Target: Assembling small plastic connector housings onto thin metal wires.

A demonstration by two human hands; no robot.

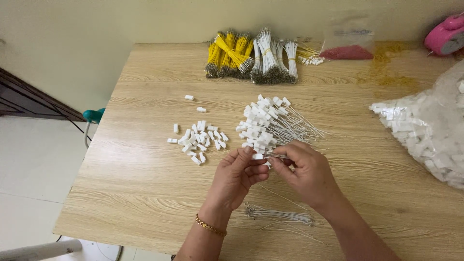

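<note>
Table (pixel 145 193): we see a light wood-grain top filling most of the view; it is our landmark for everything below.
Clear bag (pixel 430 135): at the table's right edge, bulging with small white plastic housings.
Wire bundles (pixel 251 58): at the table's far edge, yellow bunches on the left and white bunches on the right, lying just beside each other.
Red bag (pixel 345 50): at the far edge, right of the bundles, a clear pouch with red bits in its bottom.
Pink object (pixel 447 35): at the table's far right corner, partly cut off; we cannot tell what it is.
Finished pile (pixel 270 123): near the table's centre, white wires each capped with a white connector, caps pointing left.
Loose connectors (pixel 198 137): left of the centre, a scatter of small white housings, well apart from the clear bag.
Spare wires (pixel 278 215): near the table's front edge, a thin white bunch lying under our right forearm.
Right hand (pixel 309 174): above the table's front half, fingers pinched on a thin wire (pixel 279 155).
Left hand (pixel 237 176): beside it, gold bracelet at the wrist, fingertips closed on one white connector (pixel 257 156).
Held connector: between the two hands, just below the finished pile, meeting the wire's end.
</note>
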